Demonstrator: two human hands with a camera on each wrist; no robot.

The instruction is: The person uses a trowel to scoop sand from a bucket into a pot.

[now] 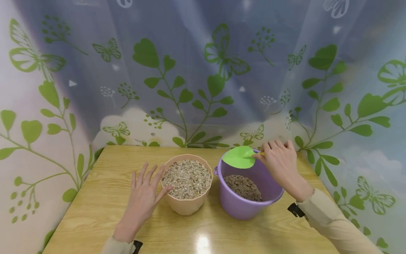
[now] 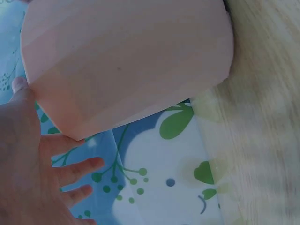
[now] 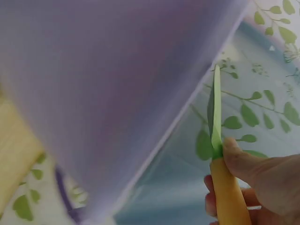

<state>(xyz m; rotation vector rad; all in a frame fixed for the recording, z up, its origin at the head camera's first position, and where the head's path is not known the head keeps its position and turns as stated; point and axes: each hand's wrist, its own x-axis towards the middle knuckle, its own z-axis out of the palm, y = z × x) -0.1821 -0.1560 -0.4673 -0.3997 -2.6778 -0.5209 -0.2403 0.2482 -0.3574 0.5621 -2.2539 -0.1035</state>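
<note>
My right hand [image 1: 280,164] grips the orange handle of a toy shovel [image 1: 238,157]. The shovel's bright green blade hangs over the far rim of a purple bucket [image 1: 236,209], its visible face bare of grains. Inside the bucket lies a heap of brown granules [image 1: 243,187]. To the left stands a peach faceted pot [image 1: 187,207], filled nearly to the brim with pale mixed gravel [image 1: 188,179]. My left hand [image 1: 142,197] is spread with straight fingers at the pot's left rim. In the left wrist view, its thumb and index finger [image 2: 61,144] meet the rim.
Pot and bucket stand side by side on a wooden table [image 1: 95,197], with a narrow gap between them. A curtain [image 1: 190,116] printed with green leaves and butterflies hangs behind the table and along both sides. The bucket's handle lug [image 1: 216,171] juts toward the pot.
</note>
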